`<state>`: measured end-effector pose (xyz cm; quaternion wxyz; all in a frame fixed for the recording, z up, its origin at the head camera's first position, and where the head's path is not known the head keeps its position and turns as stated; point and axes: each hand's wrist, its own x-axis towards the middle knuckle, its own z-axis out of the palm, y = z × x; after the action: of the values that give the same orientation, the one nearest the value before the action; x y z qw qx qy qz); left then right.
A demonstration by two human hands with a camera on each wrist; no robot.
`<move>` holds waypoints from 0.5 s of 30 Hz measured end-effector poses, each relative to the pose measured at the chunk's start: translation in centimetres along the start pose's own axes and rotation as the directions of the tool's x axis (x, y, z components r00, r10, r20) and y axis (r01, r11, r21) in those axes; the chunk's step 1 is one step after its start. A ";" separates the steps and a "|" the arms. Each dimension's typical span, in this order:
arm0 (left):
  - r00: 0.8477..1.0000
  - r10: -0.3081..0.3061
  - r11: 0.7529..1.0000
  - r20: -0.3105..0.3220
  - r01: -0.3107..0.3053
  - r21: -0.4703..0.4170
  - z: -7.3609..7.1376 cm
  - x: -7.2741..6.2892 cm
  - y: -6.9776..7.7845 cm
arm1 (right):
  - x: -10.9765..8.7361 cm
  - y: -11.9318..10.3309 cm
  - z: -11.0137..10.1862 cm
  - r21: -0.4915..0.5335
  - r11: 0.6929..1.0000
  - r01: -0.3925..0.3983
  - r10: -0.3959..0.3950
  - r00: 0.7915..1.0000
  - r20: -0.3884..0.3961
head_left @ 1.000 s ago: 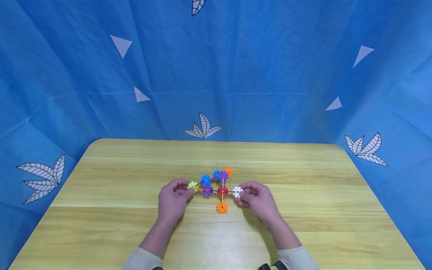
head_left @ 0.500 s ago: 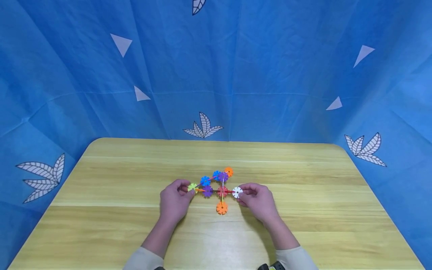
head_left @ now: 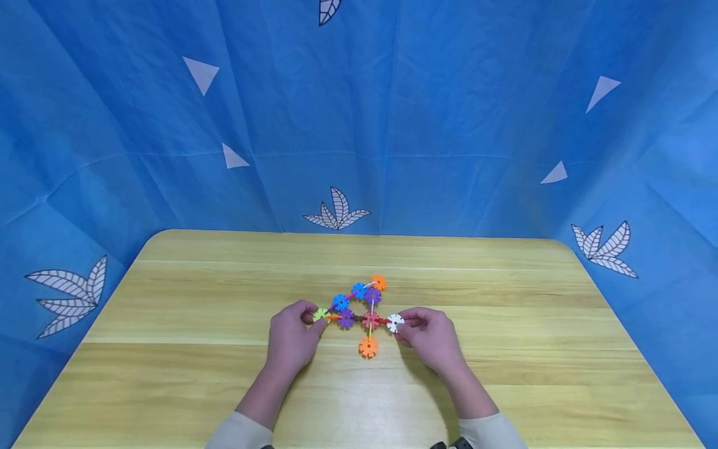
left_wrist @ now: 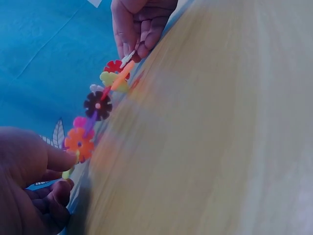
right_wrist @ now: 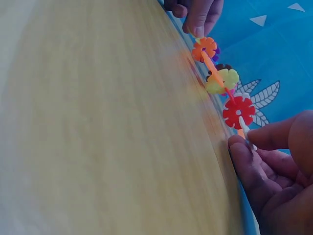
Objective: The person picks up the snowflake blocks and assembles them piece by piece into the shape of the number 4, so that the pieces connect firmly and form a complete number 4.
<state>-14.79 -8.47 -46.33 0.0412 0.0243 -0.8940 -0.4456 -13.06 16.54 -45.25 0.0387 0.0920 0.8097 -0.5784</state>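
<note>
A chain of notched plastic snowflake discs, slotted together at angles, spans the space between my hands over the table's middle. My left hand pinches the lime-green disc at its left end. On the right, the white disc is held between thumb and fingers of my right hand. Between them sit a purple disc and a red disc. An orange disc juts toward me. Blue discs run up to another orange disc. The right wrist view shows the red disc close to the right fingers.
The wooden table has rounded far corners. A blue cloth printed with leaves and pale triangles hangs behind and beside it. Light sleeves cover both forearms near the table's front.
Both hands have shifted slightly toward me, the left also a little to the right. The disc chain tilts a bit, and its far orange disc has moved slightly away and left.
</note>
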 end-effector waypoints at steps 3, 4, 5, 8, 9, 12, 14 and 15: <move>1.000 0.012 1.000 0.001 -0.012 0.013 -0.1 -0.1 0.1 | 0.1 0.1 0.0 -0.017 1.000 0.009 -0.009 1.000 -0.004; 1.000 0.017 1.000 0.000 -0.017 0.017 -0.1 -0.1 0.1 | 0.2 0.1 -0.1 -0.020 1.000 0.010 -0.010 1.000 -0.006; 1.000 0.021 1.000 0.000 -0.021 0.021 -0.1 -0.1 0.1 | 0.2 0.1 -0.1 -0.025 1.000 0.012 -0.012 1.000 -0.008; 0.999 0.037 0.999 -0.004 -0.037 0.033 -0.1 -0.2 0.2 | 0.4 0.1 -0.1 -0.028 1.000 0.014 -0.015 1.000 -0.014; 0.999 0.043 0.998 -0.005 -0.043 0.036 -0.1 -0.2 0.2 | 0.4 0.1 -0.1 -0.028 1.000 0.012 -0.013 1.000 -0.017; 0.998 0.057 0.997 -0.008 -0.057 0.047 0.0 -0.3 0.1 | 0.5 0.1 -0.2 -0.027 1.000 0.004 -0.004 1.000 -0.022; 0.998 0.064 0.997 -0.008 -0.064 0.050 0.0 -0.3 0.0 | 0.6 0.1 -0.2 -0.027 1.000 -0.001 0.000 1.000 -0.027; 0.998 0.067 0.996 -0.007 -0.067 0.052 0.0 -0.3 0.0 | 0.6 0.1 -0.2 -0.026 1.000 -0.002 0.001 1.000 -0.028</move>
<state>-14.53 -8.45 -46.35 0.0595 -0.0025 -0.9054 -0.4205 -13.63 16.80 -45.41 0.0289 0.1003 0.8174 -0.5666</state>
